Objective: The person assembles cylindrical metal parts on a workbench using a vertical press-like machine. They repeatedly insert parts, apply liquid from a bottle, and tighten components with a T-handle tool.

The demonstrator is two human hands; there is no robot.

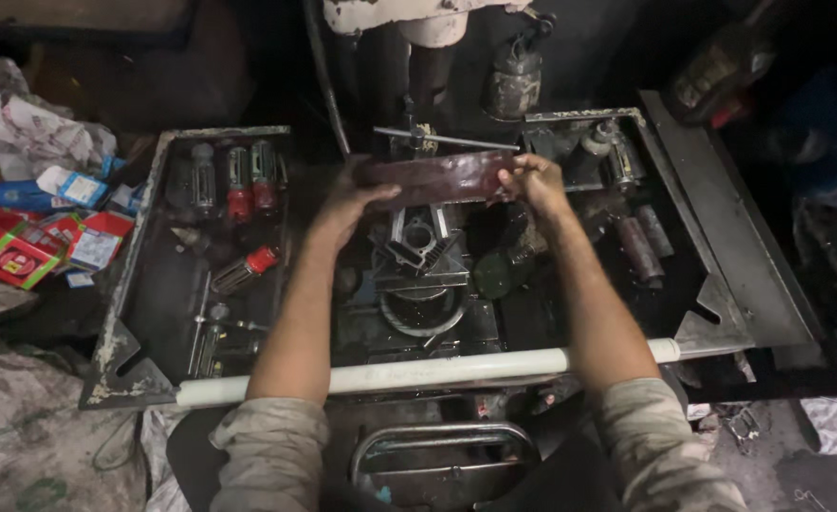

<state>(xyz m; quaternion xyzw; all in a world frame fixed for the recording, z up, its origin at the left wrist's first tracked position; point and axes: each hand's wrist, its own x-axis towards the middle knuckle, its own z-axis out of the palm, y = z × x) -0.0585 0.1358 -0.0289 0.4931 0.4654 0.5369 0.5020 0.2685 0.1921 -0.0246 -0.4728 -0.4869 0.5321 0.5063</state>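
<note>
A dark reddish-brown, oily cylinder-like part [437, 177] is held level above the middle of a greasy metal work tray [134, 284]. My left hand [347, 204] grips its left end from below and my right hand [535, 180] grips its right end. Right under it sits a square metal fixture with a round hole [420, 245] and a metal ring [423, 308] in front of that. A thin metal rod [447, 140] lies across just behind the part.
Red-capped tools and cylinders [243, 180] lie in the tray's left half, brown cylinders [638, 245] in its right. A white pipe [418, 373] runs along the front edge. Colourful small boxes [29, 237] are piled at left. A machine column [428, 47] rises behind.
</note>
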